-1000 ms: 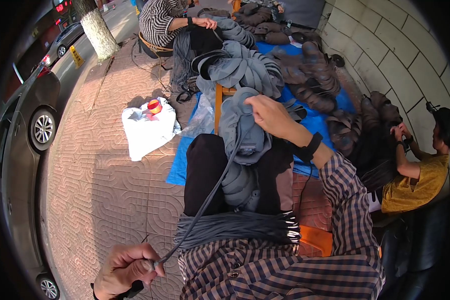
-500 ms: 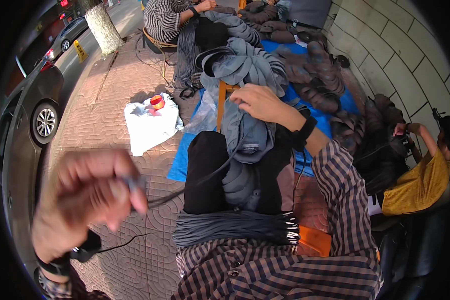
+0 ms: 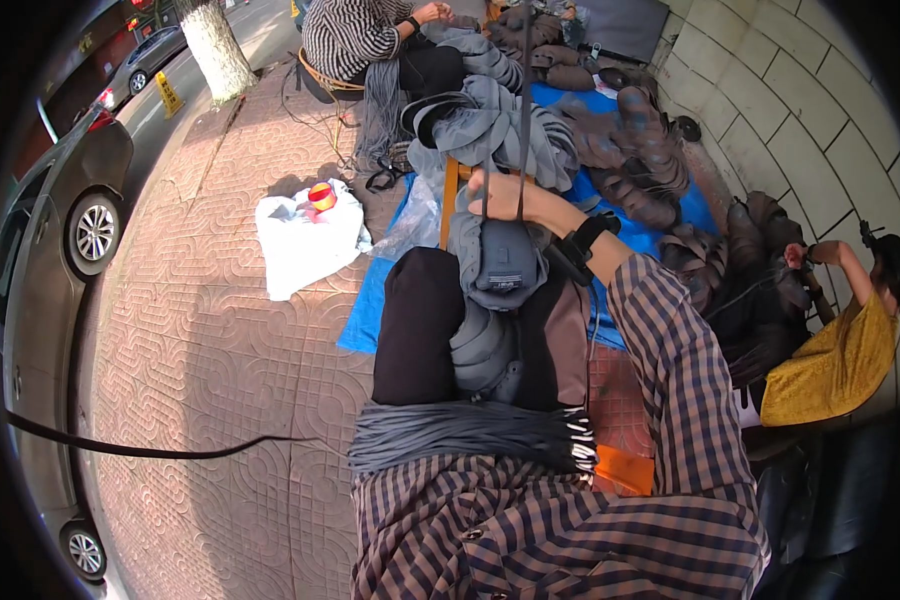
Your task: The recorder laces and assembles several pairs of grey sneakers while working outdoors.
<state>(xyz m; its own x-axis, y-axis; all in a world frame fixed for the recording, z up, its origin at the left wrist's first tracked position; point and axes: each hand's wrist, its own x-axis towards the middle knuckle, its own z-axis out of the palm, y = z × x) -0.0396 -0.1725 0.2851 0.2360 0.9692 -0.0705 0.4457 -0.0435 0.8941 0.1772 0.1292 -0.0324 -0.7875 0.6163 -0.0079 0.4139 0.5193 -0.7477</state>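
A grey shoe upper (image 3: 500,262) stands between my knees, its tongue toward me. My right hand (image 3: 515,197) is closed on its far end, fingers curled over the edge. A long dark shoelace (image 3: 526,95) runs from the upper past my right hand and out of the picture's top edge, pulled straight. My left hand is out of view. Across my lap lies a bundle of dark grey shoelaces (image 3: 460,437) with white tips at the right end. More grey uppers (image 3: 482,350) are stacked between my thighs.
Ahead, grey uppers (image 3: 490,125) are heaped by a wooden frame (image 3: 450,215); brown ones (image 3: 640,150) lie on a blue sheet (image 3: 365,320). A white bag (image 3: 310,250) holds a red round container (image 3: 321,196). Two people sit nearby (image 3: 355,40), (image 3: 835,355). A black cord (image 3: 160,453) crosses at left.
My left hand has gone out of view. The lace that ran slack toward it now stretches upward. My right hand stays on the upper.
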